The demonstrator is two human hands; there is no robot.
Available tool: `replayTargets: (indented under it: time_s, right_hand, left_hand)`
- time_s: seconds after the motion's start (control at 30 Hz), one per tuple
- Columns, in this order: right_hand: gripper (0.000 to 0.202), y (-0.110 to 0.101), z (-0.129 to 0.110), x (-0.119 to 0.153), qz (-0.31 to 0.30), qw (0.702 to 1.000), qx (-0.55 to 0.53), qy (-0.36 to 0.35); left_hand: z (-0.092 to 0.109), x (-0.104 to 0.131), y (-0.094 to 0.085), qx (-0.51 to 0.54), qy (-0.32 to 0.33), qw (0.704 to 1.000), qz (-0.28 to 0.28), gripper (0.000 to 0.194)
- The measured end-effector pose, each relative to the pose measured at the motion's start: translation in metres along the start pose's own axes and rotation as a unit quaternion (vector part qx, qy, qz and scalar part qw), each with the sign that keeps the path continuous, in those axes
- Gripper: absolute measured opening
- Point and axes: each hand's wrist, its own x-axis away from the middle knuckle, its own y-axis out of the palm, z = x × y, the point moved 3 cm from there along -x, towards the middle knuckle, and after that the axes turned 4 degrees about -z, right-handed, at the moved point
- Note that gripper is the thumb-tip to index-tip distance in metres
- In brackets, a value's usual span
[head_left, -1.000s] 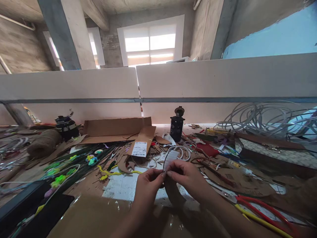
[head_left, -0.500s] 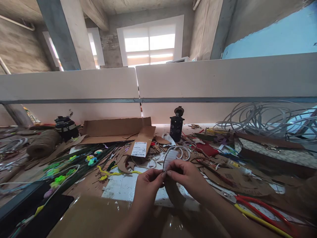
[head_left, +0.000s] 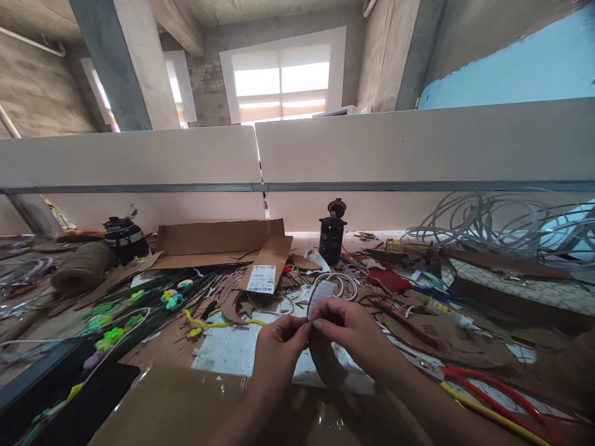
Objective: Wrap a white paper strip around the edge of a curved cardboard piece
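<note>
Both hands meet over the near middle of the table. Between their fingertips is a curved cardboard piece (head_left: 325,362), brown below the fingers and whitish with a dark rim above them. My left hand (head_left: 277,353) pinches its left edge with thumb and index finger. On the other side, my right hand (head_left: 351,331) grips the same piece, its thumb almost touching the left thumb. Whatever finer detail lies under the fingertips is hidden. A crescent of cardboard (head_left: 233,310) rests to the left, beside a yellow fuzzy stem (head_left: 207,323).
Red-handled shears (head_left: 483,387) lie by my right forearm. Behind stand a black bottle (head_left: 331,238) and an open cardboard box (head_left: 218,241). Coiled cable (head_left: 493,220) and a patterned bag (head_left: 525,288) occupy the right; a twine roll (head_left: 83,269) sits left.
</note>
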Motion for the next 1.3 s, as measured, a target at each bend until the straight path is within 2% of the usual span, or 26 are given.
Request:
replayTargets:
  time_s: [0.67,0.83,1.3]
  right_hand:
    - [0.009,0.0025,-0.0027,0.0006,0.003,0.999,0.034,-0.029]
    - [0.009,0.0022,-0.0028,0.0006,0.007,0.998,0.061,-0.026]
    - [0.009,0.0017,-0.0012,0.0005,-0.001,0.999,0.042,-0.019]
  left_hand:
    - [0.0046,-0.0008,0.0011,-0.011,-0.002,1.000,0.011,0.012]
    - [0.0051,-0.0003,0.0012,-0.002,-0.013,1.000,0.011,0.013]
    - [0.0025,-0.0004,-0.0011,-0.013,-0.026,1.000,0.009,0.020]
